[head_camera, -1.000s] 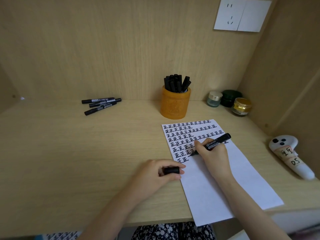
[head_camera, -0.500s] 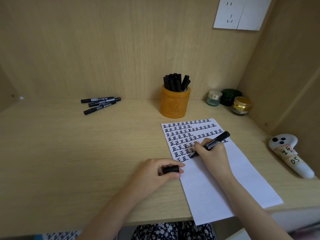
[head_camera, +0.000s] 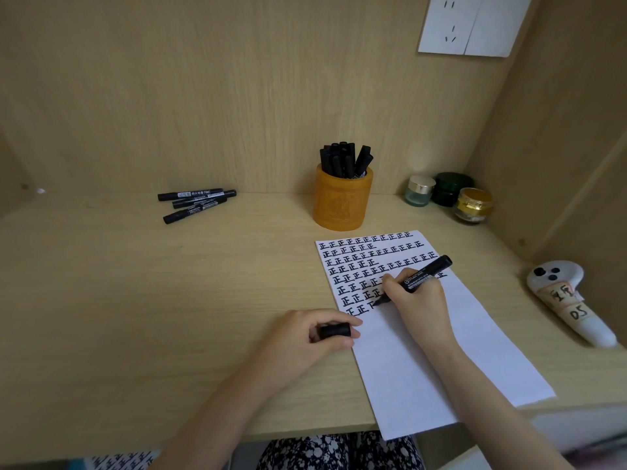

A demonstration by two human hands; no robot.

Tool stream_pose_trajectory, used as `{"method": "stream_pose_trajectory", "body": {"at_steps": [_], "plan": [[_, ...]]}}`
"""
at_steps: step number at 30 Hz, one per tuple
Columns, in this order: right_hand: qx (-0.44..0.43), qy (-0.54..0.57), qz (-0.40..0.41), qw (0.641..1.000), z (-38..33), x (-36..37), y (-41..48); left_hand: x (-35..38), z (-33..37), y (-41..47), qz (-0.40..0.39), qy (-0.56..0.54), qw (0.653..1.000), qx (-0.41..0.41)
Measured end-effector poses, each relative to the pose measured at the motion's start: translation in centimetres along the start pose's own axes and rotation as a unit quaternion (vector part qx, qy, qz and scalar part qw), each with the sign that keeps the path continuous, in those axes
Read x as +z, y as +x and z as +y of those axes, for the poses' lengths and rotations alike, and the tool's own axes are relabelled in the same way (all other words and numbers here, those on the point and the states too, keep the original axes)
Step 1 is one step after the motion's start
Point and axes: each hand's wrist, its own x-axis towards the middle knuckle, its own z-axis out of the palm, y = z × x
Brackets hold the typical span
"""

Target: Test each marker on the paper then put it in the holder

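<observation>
On the paper, the marker touched its tip to the lowest row of characters; light, even strokes would judge its ink fairly. The right hand pinched it in a writing grip, barrel slanting toward two o'clock. At eight o'clock the left hand curled round the cap. The holder stood at the paper's twelve o'clock.

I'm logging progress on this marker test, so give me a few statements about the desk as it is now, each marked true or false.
1. The right hand holds a marker with its tip on the paper. True.
2. The left hand holds nothing. False: it pinches a black cap.
3. Three loose markers lie on the desk left of the holder. True.
4. The holder stands empty. False: several black markers stand in it.
</observation>
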Motion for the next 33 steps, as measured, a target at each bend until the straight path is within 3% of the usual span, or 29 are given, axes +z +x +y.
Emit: {"method": "stream_pose_trajectory", "body": {"at_steps": [33], "plan": [[-0.001,-0.005,-0.031,0.999,-0.66,-0.02,-0.61,-0.03,0.02,-0.05,0.003,-0.004,1.000,-0.002]]}}
